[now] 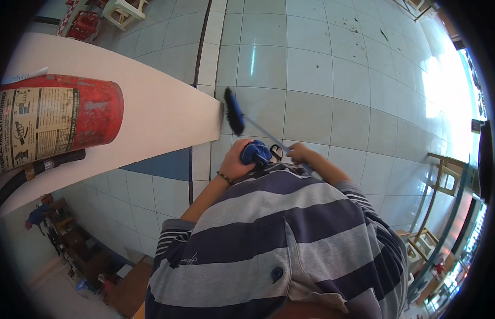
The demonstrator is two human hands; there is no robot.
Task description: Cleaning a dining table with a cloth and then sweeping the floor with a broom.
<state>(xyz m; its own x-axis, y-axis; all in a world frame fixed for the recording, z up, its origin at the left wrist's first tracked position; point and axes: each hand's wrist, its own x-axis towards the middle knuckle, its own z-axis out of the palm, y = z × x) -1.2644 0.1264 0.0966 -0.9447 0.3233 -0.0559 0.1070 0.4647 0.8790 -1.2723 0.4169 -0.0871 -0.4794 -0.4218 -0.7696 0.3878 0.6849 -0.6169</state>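
My right hand [298, 153] grips the thin pale-blue handle [267, 132] of a broom. The broom's blue head with dark bristles [234, 111] is near the tiled floor, beside the narrow end of a pink wall. A bunched blue cloth [256, 153] with pale lines is in my left hand [236, 160], which wears a bead bracelet. The cloth is close to the front of my striped shirt. Part of a sandalled foot [276, 153] shows between my hands.
A red fire extinguisher [98, 111] hangs at the left by the pink wall [167, 107]. Dark bits lie on the floor [311, 71] at the upper right. Plastic stools [125, 12] stand at the top left, with wooden furniture [128, 287] at the lower left.
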